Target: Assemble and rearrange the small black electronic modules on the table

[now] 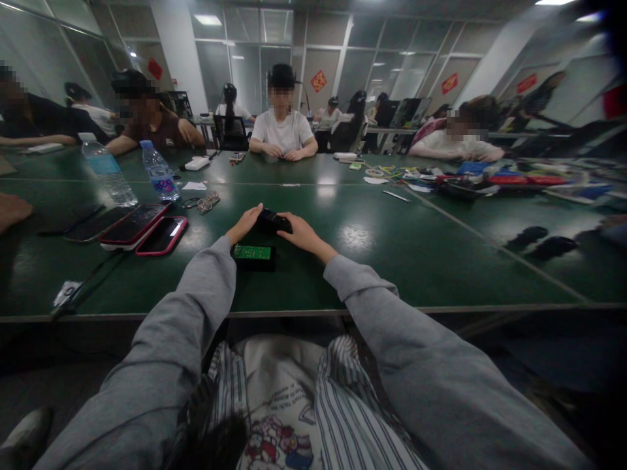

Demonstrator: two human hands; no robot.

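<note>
Left hand (245, 223), from where I stand, has its fingers lightly bent around the far-left end of a long, dark black, box-like piece (269, 220), while the right hand (300, 232) pinches the other end, fingers over the top and thumb along the near side. Between the two, the piece lies with its long axis mostly crosswise to the wearer, on a slant: the left end points away toward the far side of the table, the right end angles back toward the wearer. I can't tell which end is its front, nor whether its underside touches the glossy dark-green tabletop (304, 284).

Just nearer the wearer, below the left hand, sits a green rectangular circuit board (253, 252) in a shallow black case (262, 265); its long axis runs left to right, nearly parallel to the table's near edge. Grey sleeves (208, 274) reach in from both sides.

Off to the left lie a pink-red-cased phone (162, 236) and a larger red-edged device (134, 224), with two clear plastic water bottles (160, 171) standing behind them. Across the table, a person in a white T-shirt (281, 134) sits with both hands low over the surface.
</note>
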